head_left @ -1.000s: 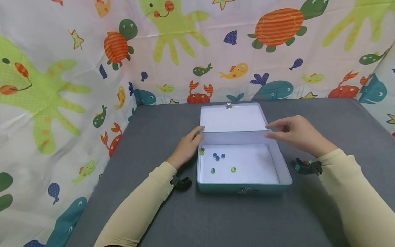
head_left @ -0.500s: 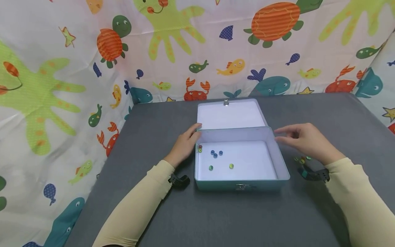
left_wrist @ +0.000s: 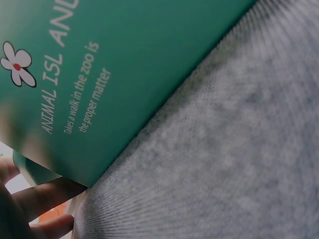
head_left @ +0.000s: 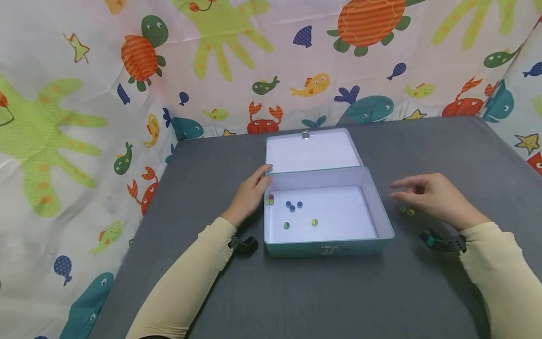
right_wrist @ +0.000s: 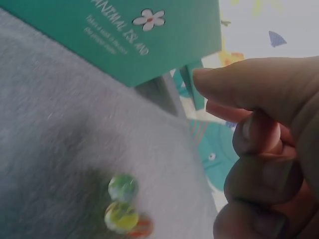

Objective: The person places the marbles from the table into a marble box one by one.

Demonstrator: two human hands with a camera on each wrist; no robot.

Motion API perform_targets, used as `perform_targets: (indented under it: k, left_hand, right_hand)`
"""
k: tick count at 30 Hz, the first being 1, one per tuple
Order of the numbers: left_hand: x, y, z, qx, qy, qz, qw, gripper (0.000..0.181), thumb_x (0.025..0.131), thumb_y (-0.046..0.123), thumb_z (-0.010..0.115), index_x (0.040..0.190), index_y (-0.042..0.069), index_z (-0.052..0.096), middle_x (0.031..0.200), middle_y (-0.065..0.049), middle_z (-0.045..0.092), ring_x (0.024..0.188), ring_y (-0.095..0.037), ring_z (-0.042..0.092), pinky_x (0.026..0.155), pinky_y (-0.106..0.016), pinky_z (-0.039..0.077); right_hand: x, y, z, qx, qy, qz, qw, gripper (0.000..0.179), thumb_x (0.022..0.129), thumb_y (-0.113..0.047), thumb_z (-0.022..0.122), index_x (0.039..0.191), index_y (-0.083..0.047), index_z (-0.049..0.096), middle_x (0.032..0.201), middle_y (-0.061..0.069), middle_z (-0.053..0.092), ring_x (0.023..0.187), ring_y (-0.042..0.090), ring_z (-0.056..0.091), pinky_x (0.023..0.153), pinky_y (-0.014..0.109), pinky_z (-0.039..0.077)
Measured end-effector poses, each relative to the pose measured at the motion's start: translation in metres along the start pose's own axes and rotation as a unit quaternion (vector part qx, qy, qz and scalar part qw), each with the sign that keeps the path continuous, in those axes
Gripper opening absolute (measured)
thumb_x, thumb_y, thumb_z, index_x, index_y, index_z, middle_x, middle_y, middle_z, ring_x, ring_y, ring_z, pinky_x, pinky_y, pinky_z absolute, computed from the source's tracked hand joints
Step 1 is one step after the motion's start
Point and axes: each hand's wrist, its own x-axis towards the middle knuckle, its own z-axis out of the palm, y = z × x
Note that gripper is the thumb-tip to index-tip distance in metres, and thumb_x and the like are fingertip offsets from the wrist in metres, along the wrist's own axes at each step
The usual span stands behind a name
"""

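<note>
A teal tin box [head_left: 330, 248] with a white inside stands with its lid [head_left: 313, 148] laid back. Inside lie three blue marbles [head_left: 292, 208], a green marble [head_left: 286, 225], a yellow-green marble [head_left: 314, 222], and a red one beside a yellow one [head_left: 271, 202] at the left wall. My left hand [head_left: 247, 200] touches the box's back left corner with extended fingers. My right hand [head_left: 438, 197] is off the box to the right, index finger and thumb extended, the other fingers loosely bent, nothing between them. Close by on the table are a green marble [right_wrist: 123, 187], a yellow marble [right_wrist: 121, 217] and an orange one [right_wrist: 142, 226].
The grey tabletop [head_left: 330, 301] spreads around the box. A white curtain [head_left: 237, 28] printed with sea animals hangs behind and on both sides. A black strap [head_left: 243, 246] is on my left wrist, another strap [head_left: 444, 242] on my right.
My right hand has left the lid's right hinge corner and moved right, toward the loose marbles. The lid has settled slightly back. My left hand stays at the box corner.
</note>
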Motion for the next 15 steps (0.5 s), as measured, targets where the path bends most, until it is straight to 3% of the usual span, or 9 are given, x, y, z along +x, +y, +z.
perform_targets:
  k: [15]
  left_hand:
    - [0.002, 0.002, 0.001, -0.001, -0.009, 0.002, 1.0000, 0.056, 0.109, 0.053, 0.039, 0.160, 0.031, 0.044, 0.161, -0.006, 0.048, 0.144, -0.028, 0.049, 0.119, -0.056, 0.037]
  right_hand:
    - [-0.025, 0.033, 0.011, -0.011, -0.001, 0.032, 0.9994, 0.032, 0.092, -0.026, 0.084, 0.114, -0.003, 0.080, 0.069, -0.001, 0.057, 0.064, 0.008, 0.048, 0.055, 0.028, 0.037]
